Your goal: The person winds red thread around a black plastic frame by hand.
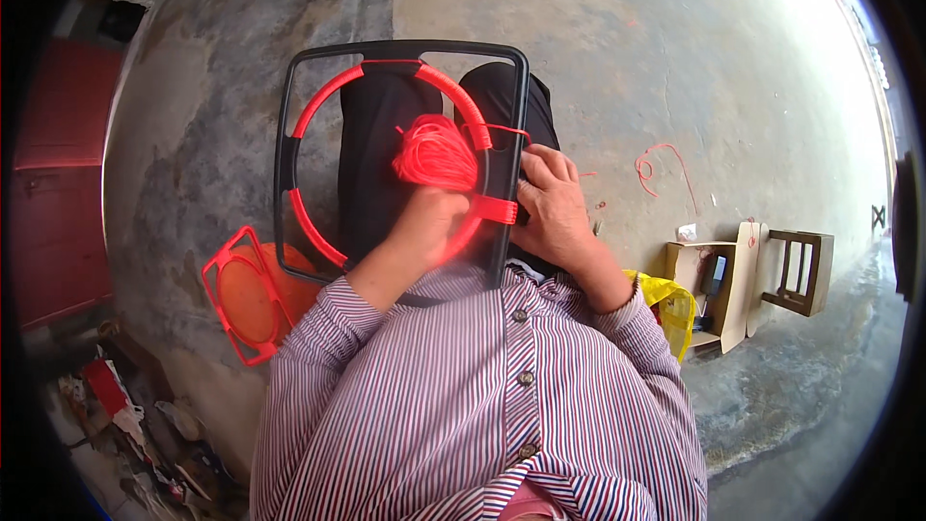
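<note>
A black rectangular frame with rounded corners (pixel 405 48) lies across my lap, with a round ring inside it. Bright red cord (pixel 313 101) is wrapped closely around several stretches of the ring and around a short bridge to the frame's right bar. My left hand (pixel 436 222) is closed on a loose bundle of red cord (pixel 437 152) inside the ring; its fingertips are hidden. A strand runs from the ring over the right bar toward my right hand (pixel 555 198). That hand's fingers curl around the right bar, partly hidden behind it.
Low on my left, a similar red-wrapped frame (pixel 225 280) leans against an orange round seat (pixel 253 285). To my right are a yellow plastic bag (pixel 680 304), an open cardboard box (pixel 687 256) and a small wooden stool (pixel 815 270). A red cord scrap (pixel 689 183) lies on the concrete floor.
</note>
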A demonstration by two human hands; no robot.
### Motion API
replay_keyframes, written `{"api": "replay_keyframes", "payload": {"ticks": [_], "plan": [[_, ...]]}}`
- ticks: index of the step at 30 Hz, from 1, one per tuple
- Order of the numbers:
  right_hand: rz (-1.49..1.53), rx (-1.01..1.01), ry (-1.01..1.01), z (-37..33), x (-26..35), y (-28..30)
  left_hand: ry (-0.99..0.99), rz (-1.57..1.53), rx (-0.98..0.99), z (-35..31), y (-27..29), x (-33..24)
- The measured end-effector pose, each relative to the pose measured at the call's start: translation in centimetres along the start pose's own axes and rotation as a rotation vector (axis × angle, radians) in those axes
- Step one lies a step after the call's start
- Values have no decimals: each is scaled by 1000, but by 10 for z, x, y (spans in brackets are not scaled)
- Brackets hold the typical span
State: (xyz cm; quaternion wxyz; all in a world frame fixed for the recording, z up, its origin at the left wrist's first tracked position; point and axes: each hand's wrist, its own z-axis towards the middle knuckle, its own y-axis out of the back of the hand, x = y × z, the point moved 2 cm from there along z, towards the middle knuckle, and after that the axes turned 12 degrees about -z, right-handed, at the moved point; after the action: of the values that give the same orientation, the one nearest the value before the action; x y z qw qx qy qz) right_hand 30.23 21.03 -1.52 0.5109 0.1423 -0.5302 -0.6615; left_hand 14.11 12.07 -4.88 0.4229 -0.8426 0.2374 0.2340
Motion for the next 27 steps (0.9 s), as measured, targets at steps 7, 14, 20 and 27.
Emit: {"api": "replay_keyframes", "payload": {"ticks": [7, 14, 20, 27], "plan": [[632, -55, -336, -29, -53, 2, 149, -228, 143, -8, -24, -11], [2099, -335, -258, -51, -83, 53, 164, -72, 181, -7, -16, -10], [1893, -361, -563, -60, -103, 86, 101, -86, 242, -11, -25, -13], [857, 219, -548, -28, -17, 7, 45, 70, 221, -9, -14, -7]]}}
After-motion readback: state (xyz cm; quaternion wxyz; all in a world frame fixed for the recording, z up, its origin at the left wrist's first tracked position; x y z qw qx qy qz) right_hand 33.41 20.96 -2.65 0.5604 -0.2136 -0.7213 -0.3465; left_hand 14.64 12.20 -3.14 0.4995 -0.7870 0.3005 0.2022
